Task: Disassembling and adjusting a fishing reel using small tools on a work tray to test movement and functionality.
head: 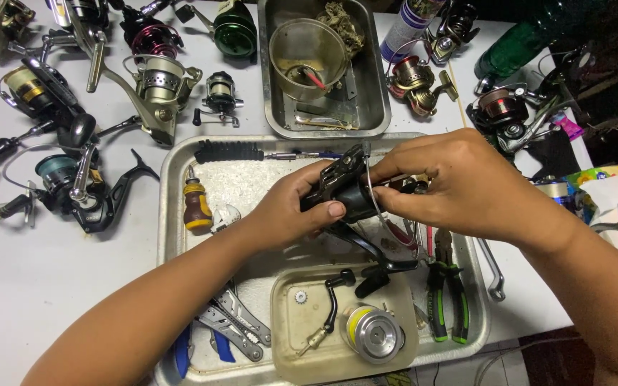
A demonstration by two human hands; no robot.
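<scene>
Both hands hold a black spinning reel body (348,187) over a steel tray (169,179). My left hand (291,211) grips the reel's left side, thumb pressed on its front. My right hand (459,182) covers its right side, fingers pinching near the thin wire bail (370,189). Below the reel, a small plastic dish (284,336) holds a silver spool (375,330) with yellow line, a black crank handle (332,300) and a small gear (300,296).
The tray also holds a stubby screwdriver (196,206), a black-handled driver (229,151), green-handled pliers (443,289), blue-handled pliers (216,332) and a wrench (493,275). Several other reels (159,78) lie on the white table. A second steel pan (373,107) with a cup (307,46) sits behind.
</scene>
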